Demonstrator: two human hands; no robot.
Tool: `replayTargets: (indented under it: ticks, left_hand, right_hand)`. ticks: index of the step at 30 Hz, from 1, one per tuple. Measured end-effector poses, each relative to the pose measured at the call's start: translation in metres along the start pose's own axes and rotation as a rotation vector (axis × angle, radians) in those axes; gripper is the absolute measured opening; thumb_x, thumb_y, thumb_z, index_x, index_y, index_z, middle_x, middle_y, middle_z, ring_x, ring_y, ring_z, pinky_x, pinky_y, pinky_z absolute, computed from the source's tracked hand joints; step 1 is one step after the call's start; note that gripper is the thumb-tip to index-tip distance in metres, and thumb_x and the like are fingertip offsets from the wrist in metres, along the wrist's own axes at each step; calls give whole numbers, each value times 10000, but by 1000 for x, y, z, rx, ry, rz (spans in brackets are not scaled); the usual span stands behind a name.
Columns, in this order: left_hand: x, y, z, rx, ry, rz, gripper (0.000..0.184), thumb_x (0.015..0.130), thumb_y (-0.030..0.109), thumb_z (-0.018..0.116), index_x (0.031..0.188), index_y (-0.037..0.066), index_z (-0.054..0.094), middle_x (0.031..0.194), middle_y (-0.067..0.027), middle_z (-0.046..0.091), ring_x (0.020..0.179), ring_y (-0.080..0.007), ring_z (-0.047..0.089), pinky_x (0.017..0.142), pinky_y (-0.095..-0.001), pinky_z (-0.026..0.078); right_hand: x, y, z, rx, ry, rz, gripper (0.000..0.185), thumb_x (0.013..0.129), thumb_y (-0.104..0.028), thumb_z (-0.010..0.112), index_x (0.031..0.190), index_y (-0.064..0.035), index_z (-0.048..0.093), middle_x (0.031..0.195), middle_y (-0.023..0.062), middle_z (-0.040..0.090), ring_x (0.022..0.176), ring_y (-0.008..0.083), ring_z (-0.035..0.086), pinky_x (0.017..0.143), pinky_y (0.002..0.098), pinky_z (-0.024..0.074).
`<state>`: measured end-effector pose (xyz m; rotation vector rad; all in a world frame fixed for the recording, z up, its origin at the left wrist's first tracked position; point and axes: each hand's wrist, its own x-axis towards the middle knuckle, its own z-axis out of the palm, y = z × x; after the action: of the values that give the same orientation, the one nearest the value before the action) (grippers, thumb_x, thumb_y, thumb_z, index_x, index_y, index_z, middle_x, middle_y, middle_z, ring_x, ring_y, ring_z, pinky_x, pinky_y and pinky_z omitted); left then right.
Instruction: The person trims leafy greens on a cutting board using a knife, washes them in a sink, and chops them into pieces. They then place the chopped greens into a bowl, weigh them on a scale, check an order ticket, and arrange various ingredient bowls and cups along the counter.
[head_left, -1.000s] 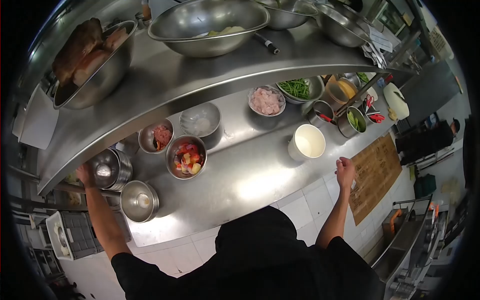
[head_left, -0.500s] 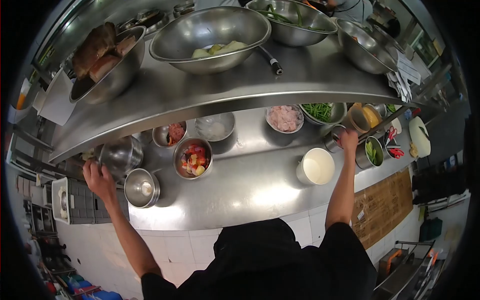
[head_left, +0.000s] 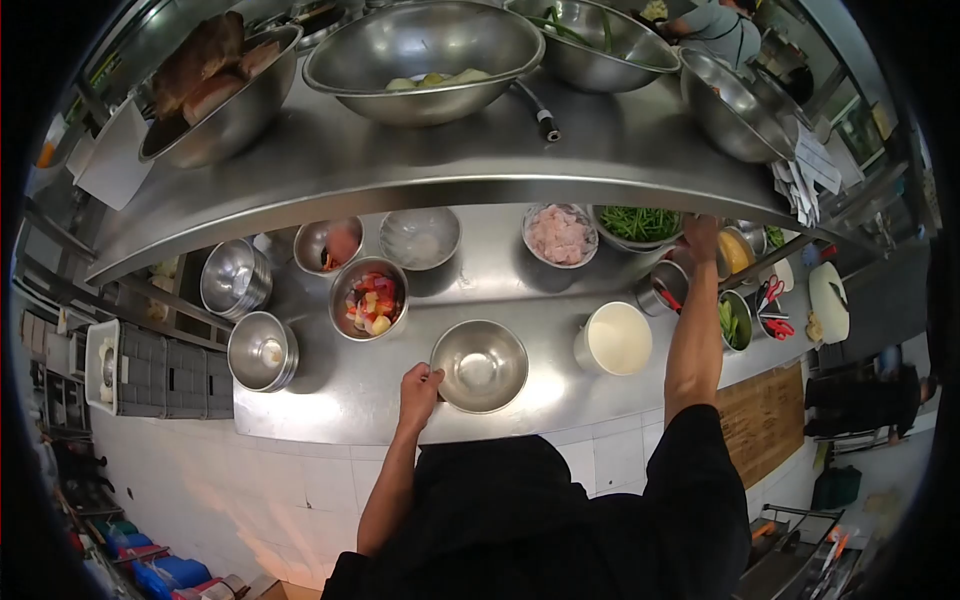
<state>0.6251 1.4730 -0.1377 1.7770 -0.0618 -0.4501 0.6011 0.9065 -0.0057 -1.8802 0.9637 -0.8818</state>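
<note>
A steel mixing bowl (head_left: pixel 480 368) sits on the front part of the counter, with nothing visible inside. My left hand (head_left: pixel 421 392) is closed on its left rim, thumb over the edge. Beneath the shelf at the back right, my right hand (head_left: pixel 702 238) reaches beside the bowl of cut green beans (head_left: pixel 640 224); its fingers are hidden. Just below that hand stands a steel canister (head_left: pixel 660 288) with a red-handled item in it. A white tub (head_left: pixel 614 339) is between my hands. Left of my bowl is a bowl of chopped red and yellow pieces (head_left: pixel 371 303).
Stacked steel bowls (head_left: pixel 263 352) stand at the left. Pale raw meat (head_left: pixel 561 235) fills a bowl at the back. A steel shelf (head_left: pixel 430 165) with large bowls overhangs the counter. Red scissors (head_left: pixel 772 292) are at the right. A co-worker (head_left: pixel 718 35) stands beyond the shelf.
My left hand has come from the bowl stack at the left to the front middle with one mixing bowl. My right hand has moved from the steel canister farther back, towards the green beans.
</note>
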Motion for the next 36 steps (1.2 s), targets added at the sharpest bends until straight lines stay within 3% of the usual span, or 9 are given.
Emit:
replayTargets:
  ticks: [4, 8, 13, 17, 19, 20, 24, 31, 36]
  left_hand:
    - [22, 9, 16, -291, -157, -159, 150, 864, 97, 574, 798, 2, 479, 737, -61, 534, 647, -153, 564, 551, -296, 557]
    - [64, 22, 28, -219, -127, -86, 169, 868, 80, 541, 1022, 29, 492, 900, -107, 585, 789, -188, 615, 535, -307, 578]
    - [118, 11, 23, 116, -317, 70, 653, 844, 21, 489, 1441, 81, 231, 1334, -162, 449, 1090, -241, 540, 819, -336, 516]
    - [112, 22, 26, -68, -313, 161, 683, 866, 65, 467, 1476, 117, 163, 1422, -157, 365, 1282, -239, 381, 1048, -340, 330]
    - [103, 37, 30, -862, -324, 6, 631, 913, 201, 451, 1473, 120, 171, 1460, -132, 312, 1343, -224, 286, 1114, -360, 205]
    - [99, 42, 29, -923, -301, 3, 622, 960, 395, 388, 1467, 100, 178, 1477, -107, 287, 1360, -229, 250, 1116, -361, 194]
    - [96, 47, 35, -915, -257, 93, 727, 950, 563, 313, 1467, 80, 151, 1502, -106, 233, 1387, -220, 190, 1132, -352, 133]
    - [86, 65, 47, -801, 108, 71, 725, 964, 515, 338, 1449, 5, 163, 1499, -105, 241, 1383, -225, 201, 1134, -355, 124]
    - [103, 45, 49, -844, 8, 277, 617, 988, 405, 370, 1410, -37, 278, 1451, -119, 341, 1335, -193, 311, 1101, -312, 202]
  right_hand:
    - [-24, -48, -24, -215, -50, -290, 201, 808, -109, 537, 965, 3, 591, 735, 112, 593, 556, 176, 594, 385, 313, 466]
    - [-62, -65, -10, -111, -206, -17, 230, 807, -80, 543, 998, 38, 596, 732, 111, 626, 569, 175, 584, 485, 310, 476]
    - [-117, -71, 42, -14, -383, -225, 189, 799, -68, 548, 960, 17, 596, 733, 96, 628, 633, 164, 562, 613, 304, 452]
    - [-157, -83, 73, -62, -425, -386, 155, 795, -75, 569, 930, 0, 585, 716, 111, 610, 639, 179, 555, 631, 324, 445]
    - [-162, -73, 84, -182, -435, -392, 122, 792, -66, 575, 895, -1, 566, 730, 167, 604, 627, 277, 576, 624, 363, 452]
    - [-179, -87, 86, -223, -411, -481, 107, 793, -61, 571, 881, -2, 557, 749, 194, 598, 650, 335, 574, 621, 381, 456]
    - [-217, -104, 97, -181, -370, -564, 108, 797, -52, 565, 893, -2, 562, 820, 235, 599, 733, 426, 576, 623, 406, 475]
    - [-236, -95, 104, -144, -214, -841, 96, 774, 16, 571, 869, 28, 572, 1046, 182, 647, 701, 337, 630, 622, 367, 508]
    - [-240, -108, 104, -94, -150, -928, 52, 760, 47, 579, 782, 27, 537, 1071, 192, 642, 697, 308, 639, 605, 342, 511]
